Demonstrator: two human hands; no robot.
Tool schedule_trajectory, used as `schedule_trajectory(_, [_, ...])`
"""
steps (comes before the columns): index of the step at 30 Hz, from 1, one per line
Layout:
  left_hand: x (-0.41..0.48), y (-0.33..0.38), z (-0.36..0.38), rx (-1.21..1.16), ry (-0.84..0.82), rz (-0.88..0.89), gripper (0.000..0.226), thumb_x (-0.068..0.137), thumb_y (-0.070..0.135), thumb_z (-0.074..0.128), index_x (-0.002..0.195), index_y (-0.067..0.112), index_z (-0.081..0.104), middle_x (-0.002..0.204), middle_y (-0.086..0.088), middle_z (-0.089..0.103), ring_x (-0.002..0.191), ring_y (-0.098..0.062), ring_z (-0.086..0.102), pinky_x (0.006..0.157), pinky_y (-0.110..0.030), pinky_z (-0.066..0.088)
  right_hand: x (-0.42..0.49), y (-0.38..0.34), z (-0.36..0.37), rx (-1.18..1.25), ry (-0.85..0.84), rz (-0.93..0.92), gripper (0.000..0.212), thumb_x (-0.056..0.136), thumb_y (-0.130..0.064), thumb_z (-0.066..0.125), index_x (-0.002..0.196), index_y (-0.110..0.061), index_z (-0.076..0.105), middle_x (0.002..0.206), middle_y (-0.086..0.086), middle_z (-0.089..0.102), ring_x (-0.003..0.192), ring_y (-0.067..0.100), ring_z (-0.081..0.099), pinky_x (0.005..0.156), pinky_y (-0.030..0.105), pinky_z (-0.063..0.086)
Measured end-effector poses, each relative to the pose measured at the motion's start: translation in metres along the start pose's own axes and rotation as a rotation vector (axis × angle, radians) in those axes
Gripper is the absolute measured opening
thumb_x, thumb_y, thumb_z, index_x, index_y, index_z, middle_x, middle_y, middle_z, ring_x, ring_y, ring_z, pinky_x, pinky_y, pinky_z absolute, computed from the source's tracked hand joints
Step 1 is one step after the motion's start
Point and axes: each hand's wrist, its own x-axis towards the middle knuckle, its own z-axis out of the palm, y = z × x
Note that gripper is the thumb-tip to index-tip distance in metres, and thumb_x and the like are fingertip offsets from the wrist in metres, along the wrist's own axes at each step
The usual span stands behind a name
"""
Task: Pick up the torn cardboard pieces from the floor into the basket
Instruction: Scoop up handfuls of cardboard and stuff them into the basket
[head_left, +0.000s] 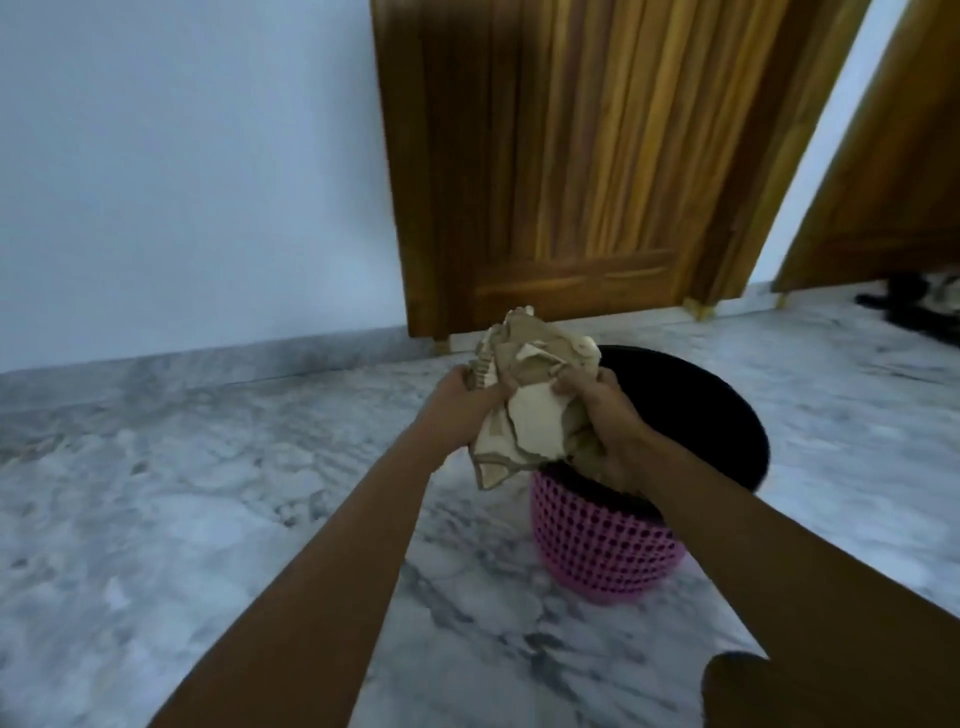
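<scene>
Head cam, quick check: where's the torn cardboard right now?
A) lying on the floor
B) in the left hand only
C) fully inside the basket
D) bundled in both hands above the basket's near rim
D: the left hand and right hand both grip the cardboard bundle, held above the pink basket.

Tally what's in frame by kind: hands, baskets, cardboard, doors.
Hands: 2, left hand and right hand, both gripping the cardboard
Baskets: 1, pink basket
Cardboard: 1, a cardboard bundle of torn pieces; the separate pieces cannot be counted
Doors: 2, middle door and right door, both wooden
Total: 6
</scene>
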Motion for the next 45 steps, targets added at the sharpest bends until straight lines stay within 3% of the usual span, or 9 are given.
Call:
schedule_trajectory(3, [0.033,0.014,0.066,0.028,-0.062,-0.073,0.063,0.073,0.054,0.077,0.120,0.020,0.052,0.112,-0.001,0.066,0.100,-0.023,0.067,0.090,-0.044,0.056,0.016,-0.007,-0.068,-0.026,0.096,0.015,0.071,0.070,-0.043,0.079,0.131,-0.020,0.051,0.120,0.013,0.066,0.099,0.034,0.069,0.083,0.054,0.059])
schedule_trajectory(7, [0.057,0.014,0.119,0.062,-0.118,-0.060,0.039,0.092,0.045,0.061,0.118,0.015,0.061,0.107,-0.002,0.069,0.099,-0.021,0.066,0.093,-0.040,0.055,0.035,-0.008,-0.123,-0.136,0.138,0.089,0.072,0.084,-0.044,0.073,0.144,-0.021,0.040,0.130,0.009,0.059,0.109,0.031,0.062,0.096,0.051,0.053])
schedule_trajectory(11, [0.058,0.003,0.118,0.265,0.005,0.013,0.060,0.090,0.056,0.056,0.140,0.024,0.049,0.128,0.001,0.063,0.115,-0.021,0.060,0.101,-0.040,0.049,0.041,-0.010,-0.143,-0.454,0.101,0.150,0.107,0.078,-0.065,0.071,0.158,-0.025,0.012,0.162,0.008,0.021,0.141,0.036,0.035,0.108,0.048,0.040])
schedule_trajectory(15, [0.040,-0.005,0.069,0.277,0.177,0.128,0.039,0.091,0.051,0.057,0.122,0.030,0.065,0.108,0.004,0.071,0.099,-0.016,0.066,0.095,-0.042,0.054,0.044,-0.018,-0.105,-0.712,0.061,0.014,0.087,0.088,-0.065,0.058,0.156,-0.022,0.024,0.160,0.006,0.027,0.140,0.032,0.037,0.110,0.046,0.040])
schedule_trajectory(20, [-0.024,-0.024,-0.040,0.292,0.524,0.080,0.037,0.090,0.052,0.055,0.112,0.027,0.072,0.105,0.004,0.074,0.100,-0.016,0.068,0.095,-0.040,0.054,0.036,-0.018,0.047,-0.768,-0.247,-0.264,0.054,0.094,-0.051,0.056,0.137,-0.018,0.056,0.137,0.005,0.058,0.117,0.024,0.058,0.086,0.027,0.045])
schedule_trajectory(26, [-0.206,-0.054,-0.177,0.372,0.966,-0.153,0.039,0.095,0.048,0.051,0.119,0.022,0.069,0.117,0.001,0.071,0.113,-0.017,0.064,0.103,-0.035,0.048,-0.068,0.026,0.259,-0.814,-0.763,-0.429,0.049,0.085,-0.054,0.064,0.126,-0.026,0.063,0.121,-0.004,0.066,0.103,0.020,0.066,0.090,0.029,0.052])
schedule_trajectory(30, [-0.359,-0.056,-0.212,0.432,1.224,-0.305,0.040,0.098,0.044,0.050,0.121,0.017,0.067,0.121,-0.001,0.069,0.114,-0.016,0.062,0.088,-0.021,0.042,-0.180,0.046,0.344,-0.837,-1.102,-0.542,0.048,0.086,-0.052,0.065,0.127,-0.027,0.063,0.122,-0.003,0.066,0.105,0.021,0.066,0.093,0.036,0.054])
schedule_trajectory(38, [-0.615,-0.062,-0.174,0.365,1.562,-0.512,0.040,0.097,0.047,0.051,0.117,0.018,0.069,0.115,0.001,0.070,0.115,-0.013,0.061,0.089,-0.021,0.043,-0.411,0.083,0.378,-0.865,-1.530,-0.750,0.040,0.085,-0.046,0.066,0.121,-0.029,0.065,0.104,-0.008,0.069,0.103,0.017,0.067,0.094,0.036,0.054])
schedule_trajectory(45, [-0.781,-0.158,-0.054,0.248,1.619,-0.738,0.040,0.098,0.045,0.048,0.112,0.014,0.069,0.116,-0.008,0.071,0.107,-0.022,0.064,0.088,-0.025,0.047,-0.573,0.186,0.333,-0.995,-1.857,-0.794,0.038,0.087,-0.047,0.066,0.121,-0.031,0.063,0.104,-0.005,0.065,0.097,0.018,0.064,0.090,0.033,0.053])
